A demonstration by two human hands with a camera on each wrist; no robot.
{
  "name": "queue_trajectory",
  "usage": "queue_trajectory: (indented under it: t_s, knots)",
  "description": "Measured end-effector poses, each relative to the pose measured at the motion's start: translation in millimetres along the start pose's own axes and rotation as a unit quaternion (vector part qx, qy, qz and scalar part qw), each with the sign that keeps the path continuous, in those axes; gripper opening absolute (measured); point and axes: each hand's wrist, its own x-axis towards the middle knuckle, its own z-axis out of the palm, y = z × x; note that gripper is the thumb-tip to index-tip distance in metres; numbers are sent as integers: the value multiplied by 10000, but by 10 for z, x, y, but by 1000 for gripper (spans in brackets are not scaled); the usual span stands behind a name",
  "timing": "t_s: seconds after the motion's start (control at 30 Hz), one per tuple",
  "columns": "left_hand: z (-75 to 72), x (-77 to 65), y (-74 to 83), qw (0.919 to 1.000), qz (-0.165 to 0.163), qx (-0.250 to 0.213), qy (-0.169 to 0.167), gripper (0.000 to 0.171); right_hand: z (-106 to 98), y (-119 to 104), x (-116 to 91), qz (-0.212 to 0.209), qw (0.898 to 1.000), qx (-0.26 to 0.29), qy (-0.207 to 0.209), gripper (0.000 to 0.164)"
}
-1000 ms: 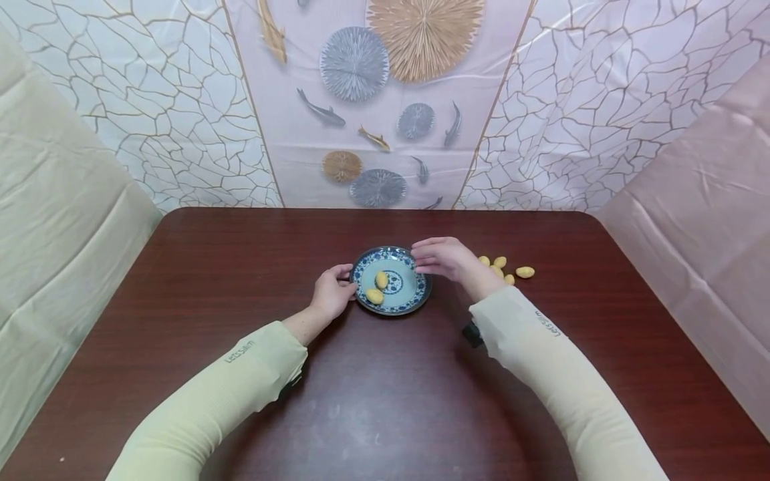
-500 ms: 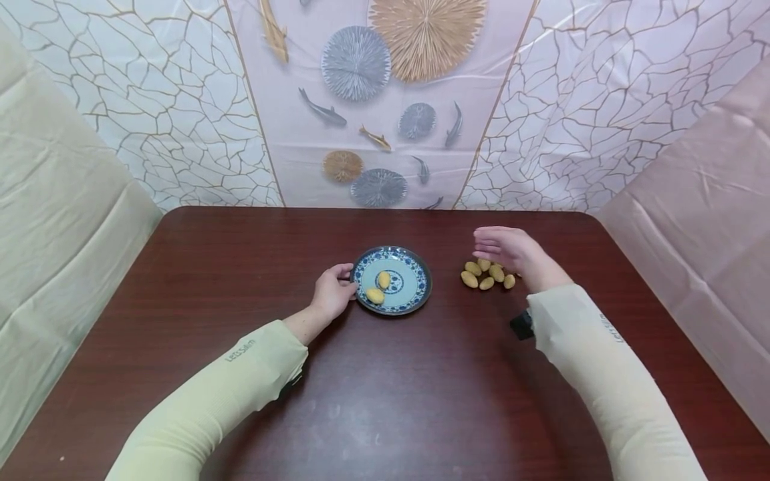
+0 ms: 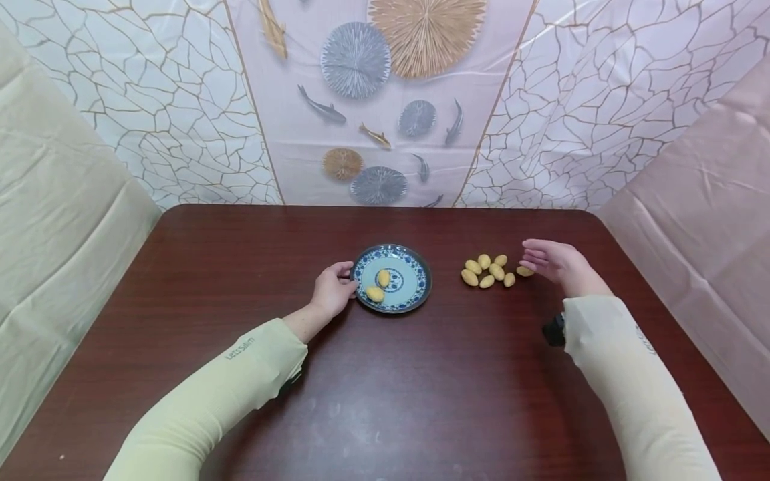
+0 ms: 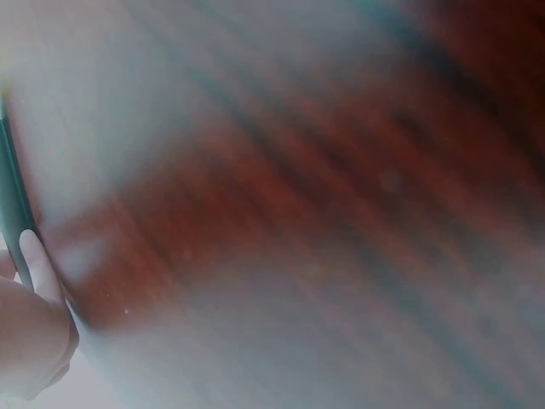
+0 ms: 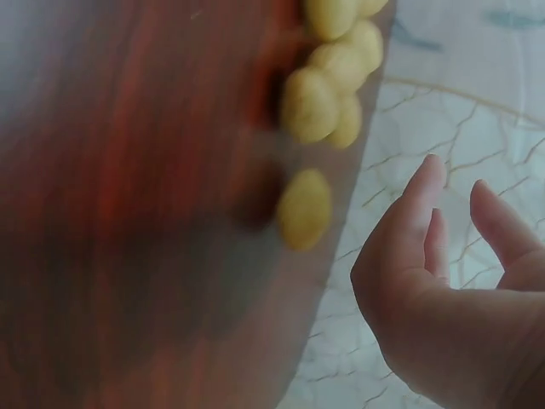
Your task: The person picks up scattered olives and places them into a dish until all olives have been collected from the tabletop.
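On the left side of a round blue-and-white plate [image 3: 414,284], my left hand [image 3: 329,291] grips the rim. The left wrist view catches a thumb lying along the plate's dark edge [image 4: 14,192]. Two small yellow oval pieces that look like baby potatoes [image 3: 375,294] lie in the plate. My right hand [image 3: 556,264] hovers with fingers apart and nothing between them, beside a lone yellow piece [image 3: 525,271] that it partly covers in the head view. In the right wrist view that piece [image 5: 305,210] shows whole, with a gap between thumb and fingers.
Several more yellow pieces [image 3: 496,272] are clustered on the table between the plate and my right hand. The dark red wooden table [image 3: 385,374] ends at a patterned cloth backdrop [image 3: 379,187], with plain cloth walls at both sides.
My right hand has moved from over the plate's right rim, past the cluster, to the lone piece at the far right. The left hand and plate have stayed in place.
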Motion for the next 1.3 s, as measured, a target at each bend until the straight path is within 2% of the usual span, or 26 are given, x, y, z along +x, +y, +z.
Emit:
queue_trajectory:
  t_s: [0.07, 0.17, 0.27, 0.37, 0.6, 0.8, 0.87, 0.97, 1.0, 1.1, 1.3]
  knots:
    - [-4, -5, 6, 10000, 1, -2, -6, 43, -61, 28, -10, 7, 9997, -220, 97, 16]
    - [-6, -11, 13, 10000, 13, -4, -15, 43, -118, 60, -12, 87, 9989, -361, 294, 4]
    - [-9, -20, 19, 10000, 14, -7, -11, 43, -139, 79, -1, 221, 9981, -332, 480, 20]
    - [-10, -28, 26, 10000, 28, -5, -12, 43, -156, 97, 13, 335, 9970, -371, 589, 23]
    - [-4, -34, 37, 10000, 39, -15, -27, 43, -182, 165, 16, 344, 9947, -628, 737, 2]
    - [4, -27, 36, 10000, 55, -29, -43, 44, -210, 209, 51, 263, 9933, -972, 568, 29]
    - [0, -29, 36, 10000, 50, -32, -38, 44, -212, 215, 84, 315, 9918, -1077, 610, 25]
    - [-8, -27, 34, 10000, 38, -49, -36, 44, -204, 215, 136, 375, 9880, -1274, 784, 5]
    - [-10, -24, 32, 10000, 32, -58, -35, 44, -195, 211, 145, 399, 9868, -1300, 876, 4]
    - [-16, -19, 31, 9999, 0, -95, -38, 44, -161, 202, 147, 387, 9852, -1312, 1034, 17]
    - [-20, -3, 16, 9999, 5, -101, -29, 43, -97, 188, 141, 346, 9857, -1279, 1042, 18]
